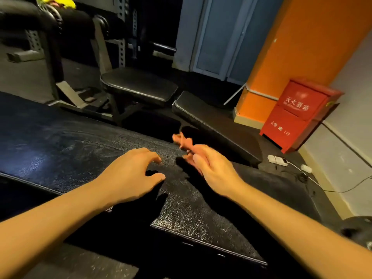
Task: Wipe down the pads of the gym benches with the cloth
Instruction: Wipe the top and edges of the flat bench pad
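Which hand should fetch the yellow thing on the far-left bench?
Left, probably. The left hand is empty, above the near pad, on the same side as the yellow thing. The right hand, blurred and seemingly empty too, lies farther right.

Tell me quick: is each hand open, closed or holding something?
Left hand: open, fingers loosely bent over the bench pad, holding nothing.
Right hand: open, fingers stretched out, blurred, holding nothing.

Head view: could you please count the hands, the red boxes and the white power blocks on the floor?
Hands: 2, left hand and right hand
Red boxes: 1
White power blocks: 2
Total: 5
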Motion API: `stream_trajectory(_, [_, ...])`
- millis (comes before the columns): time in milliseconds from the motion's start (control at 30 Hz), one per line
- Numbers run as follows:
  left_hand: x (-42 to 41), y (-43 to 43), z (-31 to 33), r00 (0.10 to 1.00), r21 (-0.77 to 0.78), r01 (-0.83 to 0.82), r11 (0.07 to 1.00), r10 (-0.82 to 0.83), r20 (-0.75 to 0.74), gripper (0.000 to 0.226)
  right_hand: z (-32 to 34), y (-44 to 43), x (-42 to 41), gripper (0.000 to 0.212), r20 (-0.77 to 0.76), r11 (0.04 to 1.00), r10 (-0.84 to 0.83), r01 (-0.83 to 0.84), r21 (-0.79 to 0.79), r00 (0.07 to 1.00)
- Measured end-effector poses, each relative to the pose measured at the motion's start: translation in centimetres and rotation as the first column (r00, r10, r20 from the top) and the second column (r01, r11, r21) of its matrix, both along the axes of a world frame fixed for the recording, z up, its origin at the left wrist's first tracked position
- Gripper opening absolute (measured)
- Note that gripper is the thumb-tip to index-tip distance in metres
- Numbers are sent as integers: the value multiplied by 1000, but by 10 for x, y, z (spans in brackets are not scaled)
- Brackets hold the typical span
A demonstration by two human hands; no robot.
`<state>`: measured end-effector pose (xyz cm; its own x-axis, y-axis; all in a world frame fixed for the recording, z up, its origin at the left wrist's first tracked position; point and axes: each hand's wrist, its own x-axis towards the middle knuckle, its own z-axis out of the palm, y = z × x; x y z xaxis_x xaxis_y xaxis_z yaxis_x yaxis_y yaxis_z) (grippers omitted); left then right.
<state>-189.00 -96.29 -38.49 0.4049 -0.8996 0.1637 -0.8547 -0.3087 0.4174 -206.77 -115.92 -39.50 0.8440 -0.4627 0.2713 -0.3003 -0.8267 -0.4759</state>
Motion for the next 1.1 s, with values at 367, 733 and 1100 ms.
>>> stream_trajectory(367, [53, 36, -7, 977, 200, -210, 957, 213, 9, 21, -55, 14, 118, 62, -451, 984, 21, -97, -147, 892])
stream_trajectory(733, [108, 74, -21, 918, 316, -395, 862, 357, 175, 84, -51, 1, 286, 52, -437, 988, -122, 68, -137, 891])
stream_trajectory(1100, [117, 99, -25, 870, 313, -491, 813, 437, 229, 94, -48, 115, 280, 51, -367, 816, 502, -570, -99, 783])
